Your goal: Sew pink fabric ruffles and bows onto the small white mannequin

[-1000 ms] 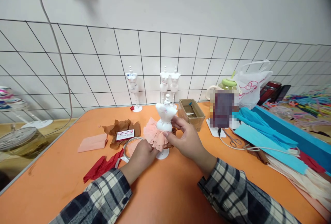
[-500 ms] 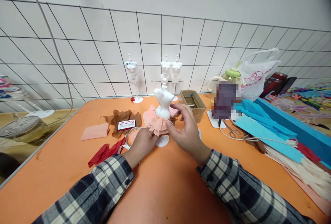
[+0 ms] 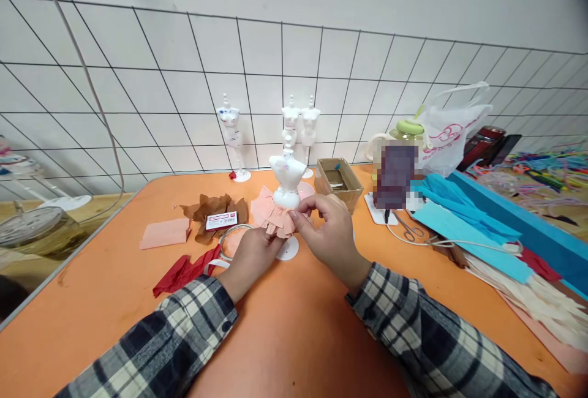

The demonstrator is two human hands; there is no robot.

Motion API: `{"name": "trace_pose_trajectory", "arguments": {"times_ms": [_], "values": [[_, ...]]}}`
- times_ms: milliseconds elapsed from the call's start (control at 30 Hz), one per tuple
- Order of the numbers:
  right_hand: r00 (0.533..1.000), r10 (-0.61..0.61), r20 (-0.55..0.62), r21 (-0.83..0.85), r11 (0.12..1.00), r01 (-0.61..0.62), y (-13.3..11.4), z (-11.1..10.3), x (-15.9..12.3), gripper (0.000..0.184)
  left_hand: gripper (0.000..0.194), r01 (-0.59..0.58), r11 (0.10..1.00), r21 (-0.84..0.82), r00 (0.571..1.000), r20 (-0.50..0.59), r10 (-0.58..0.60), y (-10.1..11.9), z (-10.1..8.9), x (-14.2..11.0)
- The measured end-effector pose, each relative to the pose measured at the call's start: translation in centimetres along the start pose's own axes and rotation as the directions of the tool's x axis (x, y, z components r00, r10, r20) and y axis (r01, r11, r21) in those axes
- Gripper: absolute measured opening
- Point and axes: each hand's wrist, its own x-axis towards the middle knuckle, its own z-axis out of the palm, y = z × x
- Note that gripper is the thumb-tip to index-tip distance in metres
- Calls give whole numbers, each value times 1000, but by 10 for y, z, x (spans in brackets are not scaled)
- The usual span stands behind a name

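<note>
A small white dress-form mannequin (image 3: 287, 180) stands upright on a round white base (image 3: 288, 248) in front of me. Around its waist is a pleated peach crepe paper skirt (image 3: 279, 219). My right hand (image 3: 333, 232) pinches the skirt's upper right edge between thumb and forefinger, its other fingers curled. My left hand (image 3: 255, 258) is at the lower left, thumb and fingers closed on the skirt's hem; some of its fingertips are hidden beneath the paper. Close to that hand lie a wire ring (image 3: 225, 245) and a strip of red crepe paper (image 3: 184, 277).
Behind stand several mannequins, one (image 3: 230, 128) with blue marks. Brown crepe paper (image 3: 202, 211) lies under a small labelled box (image 3: 221, 221). To the right are a cardboard box (image 3: 344, 193), a blurred-out upright object (image 3: 395, 174), scissors (image 3: 408, 231) and blue crepe paper (image 3: 482, 242).
My right thumb and forefinger have come together on the skirt's edge; before, they were apart. My left hand stays at the hem. The whole view has shifted slightly.
</note>
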Motion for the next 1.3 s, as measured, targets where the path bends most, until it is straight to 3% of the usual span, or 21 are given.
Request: {"name": "trace_pose_trajectory", "arguments": {"times_ms": [267, 567, 1133, 1300], "values": [[988, -117, -103, -12, 993, 117, 0, 0, -3, 11, 28, -24, 998, -52, 999, -26, 22, -4, 0, 3], [997, 82, -16, 106, 991, -80, 5, 7, -1, 12, 30, -56, 997, -49, 998, -26, 54, -8, 2, 3], [991, 127, 45, 104, 986, -131, 2, 3, 2, 12, 27, -38, 997, 63, 999, 5, 38, -6, 0, 3], [995, 99, -34, 162, 983, -92, 1, 4, 0, 16, 26, -19, 996, 90, 1000, -4, 19, -2, -1, 3]]}}
